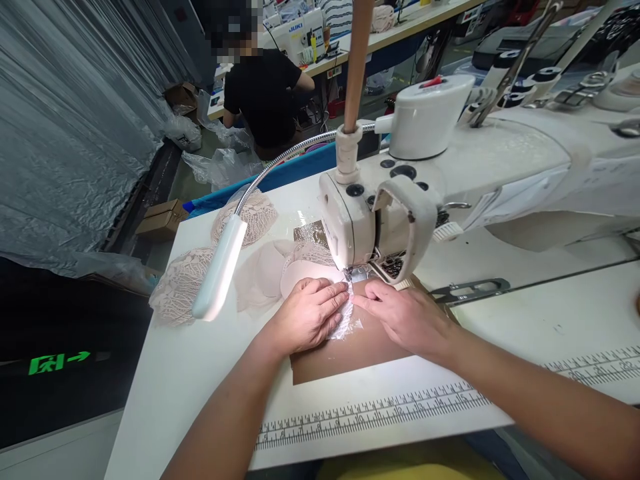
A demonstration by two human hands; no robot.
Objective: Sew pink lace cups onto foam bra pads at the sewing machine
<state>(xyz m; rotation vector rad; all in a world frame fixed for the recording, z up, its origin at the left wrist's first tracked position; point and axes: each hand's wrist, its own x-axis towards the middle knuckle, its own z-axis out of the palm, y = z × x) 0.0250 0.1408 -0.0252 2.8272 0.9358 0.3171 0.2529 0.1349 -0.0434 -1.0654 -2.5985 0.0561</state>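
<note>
My left hand (307, 313) lies flat, fingers together, on a pale lace and foam bra piece (300, 270) just left of the needle of the white sewing machine (380, 213). My right hand (405, 317) rests flat on the brown plate (350, 350) to the right, its forefinger pointing at the white lace edge (347, 320) under the presser foot. Both hands press the fabric down; neither grips it.
A gooseneck lamp (220, 267) hangs over the table's left part above several lace bra cups (177, 283). Black snips (470, 290) lie right of the machine. A ruler strip (375, 413) runs along the table's front edge. Another person in black (265, 93) sits at a far table.
</note>
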